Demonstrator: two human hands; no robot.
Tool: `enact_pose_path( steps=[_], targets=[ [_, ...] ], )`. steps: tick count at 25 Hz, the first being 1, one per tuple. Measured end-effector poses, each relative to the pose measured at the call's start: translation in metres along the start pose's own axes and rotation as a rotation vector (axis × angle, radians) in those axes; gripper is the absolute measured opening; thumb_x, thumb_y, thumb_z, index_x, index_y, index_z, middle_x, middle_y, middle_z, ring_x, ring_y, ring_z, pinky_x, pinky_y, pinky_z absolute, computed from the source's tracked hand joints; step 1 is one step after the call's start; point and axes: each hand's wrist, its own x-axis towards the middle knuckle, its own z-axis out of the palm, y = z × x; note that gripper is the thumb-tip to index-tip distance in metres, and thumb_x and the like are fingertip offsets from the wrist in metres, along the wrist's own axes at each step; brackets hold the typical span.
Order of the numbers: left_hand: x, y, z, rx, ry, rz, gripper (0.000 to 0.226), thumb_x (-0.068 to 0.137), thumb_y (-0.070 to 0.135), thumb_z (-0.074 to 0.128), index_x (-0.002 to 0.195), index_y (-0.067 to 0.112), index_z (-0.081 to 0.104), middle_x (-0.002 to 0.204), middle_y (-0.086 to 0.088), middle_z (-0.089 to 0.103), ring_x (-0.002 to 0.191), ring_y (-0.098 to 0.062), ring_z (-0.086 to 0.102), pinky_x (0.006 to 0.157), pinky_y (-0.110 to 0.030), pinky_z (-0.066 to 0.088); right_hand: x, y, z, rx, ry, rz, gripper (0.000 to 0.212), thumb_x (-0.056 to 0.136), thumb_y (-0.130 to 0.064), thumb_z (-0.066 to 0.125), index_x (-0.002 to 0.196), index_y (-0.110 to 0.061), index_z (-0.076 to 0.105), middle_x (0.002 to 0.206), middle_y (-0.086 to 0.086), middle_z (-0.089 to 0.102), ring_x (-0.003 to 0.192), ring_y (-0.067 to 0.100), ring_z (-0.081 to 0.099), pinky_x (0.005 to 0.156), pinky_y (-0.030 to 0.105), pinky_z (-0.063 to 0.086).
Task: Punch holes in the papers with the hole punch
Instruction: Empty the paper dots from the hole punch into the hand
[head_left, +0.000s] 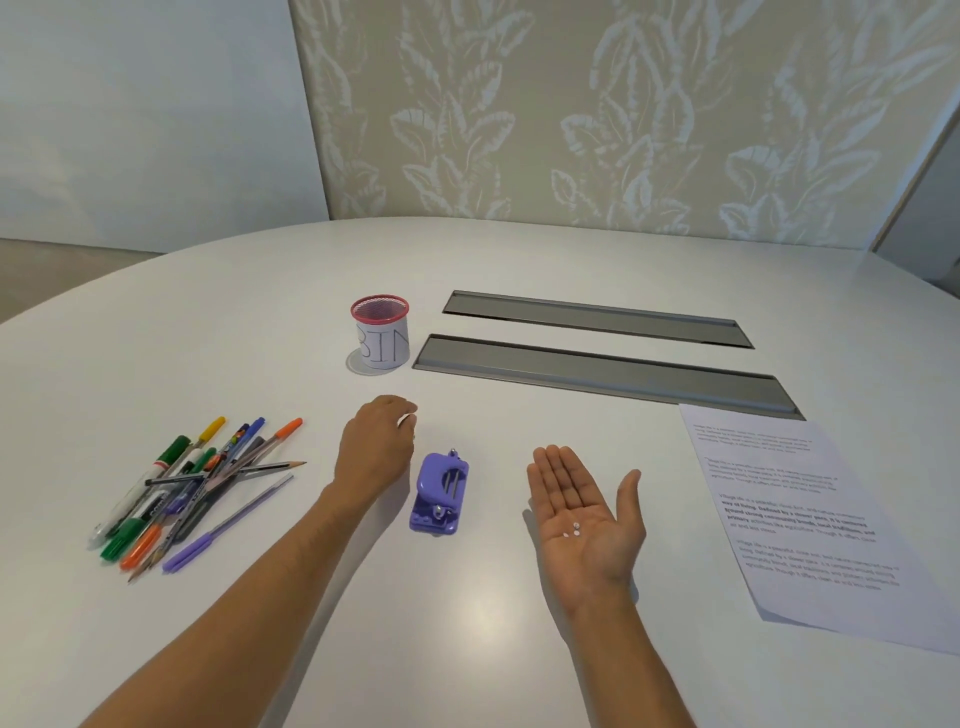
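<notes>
Right hand (584, 512) nearest, palm up and spread flat, cradling paper dots (572, 529); left hand (376, 447) pinching a white scrap beside the purple hole punch (440, 492), papers (800, 519) well right: cleanup step likely, next carry dots to bin (381, 332).

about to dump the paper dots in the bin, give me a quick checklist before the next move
1. Paper dots lying on the flat, open right hand: ok.
2. Bin cup upright, mouth open: ok.
3. Path from the right hand to the bin: not ok, the left hand and the hole punch lie between.
4. Left hand's fingers curled, something white at the tips; whether it is more dots: cannot tell.
5. Papers flat on the table, apart from both hands: ok.
</notes>
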Motion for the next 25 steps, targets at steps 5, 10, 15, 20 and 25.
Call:
enact_pose_path(
  steps=[5, 10, 15, 20, 25],
  targets=[
    [0.03, -0.011, 0.014, 0.016, -0.103, 0.02, 0.038, 0.1, 0.023, 0.045, 0.133, 0.01, 0.056, 0.142, -0.009, 0.052, 0.13, -0.026, 0.047, 0.109, -0.038, 0.033, 0.011, 0.0, 0.004, -0.012, 0.024, -0.028, 0.069, 0.089, -0.058, 0.057, 0.11, 0.007, 0.068, 0.127, 0.024, 0.063, 0.117, 0.038, 0.063, 0.1, 0.047, 0.046],
    [0.041, -0.024, 0.037, 0.102, -0.136, 0.116, 0.043, 0.101, 0.032, 0.037, 0.135, 0.012, 0.052, 0.142, -0.006, 0.052, 0.131, -0.023, 0.045, 0.113, -0.042, 0.028, 0.055, 0.005, 0.042, -0.025, 0.008, -0.058, 0.072, 0.089, -0.058, 0.056, 0.111, 0.009, 0.068, 0.124, 0.026, 0.065, 0.114, 0.037, 0.064, 0.098, 0.046, 0.048],
    [0.046, -0.036, 0.048, 0.134, -0.173, 0.129, 0.049, 0.101, 0.038, 0.031, 0.145, 0.017, 0.04, 0.154, -0.002, 0.037, 0.144, -0.02, 0.028, 0.118, -0.043, 0.014, 0.119, 0.028, 0.091, -0.075, -0.017, -0.039, 0.074, 0.09, -0.058, 0.055, 0.117, 0.01, 0.061, 0.116, 0.025, 0.068, 0.109, 0.035, 0.067, 0.095, 0.044, 0.053],
    [0.05, -0.036, 0.052, 0.146, -0.192, 0.113, 0.053, 0.101, 0.041, 0.026, 0.15, 0.02, 0.03, 0.159, 0.001, 0.027, 0.148, -0.018, 0.018, 0.12, -0.044, 0.007, 0.181, 0.057, 0.136, -0.163, -0.037, -0.002, 0.072, 0.091, -0.059, 0.052, 0.113, 0.008, 0.063, 0.115, 0.024, 0.069, 0.11, 0.035, 0.066, 0.096, 0.043, 0.053],
    [0.046, -0.032, 0.049, 0.126, -0.176, 0.122, 0.052, 0.102, 0.038, 0.025, 0.15, 0.019, 0.028, 0.159, 0.001, 0.026, 0.148, -0.018, 0.016, 0.119, -0.044, 0.006, 0.229, 0.083, 0.187, -0.257, -0.087, 0.03, 0.077, 0.092, -0.063, 0.047, 0.122, 0.007, 0.058, 0.123, 0.023, 0.063, 0.113, 0.033, 0.062, 0.1, 0.042, 0.05]
  ],
)
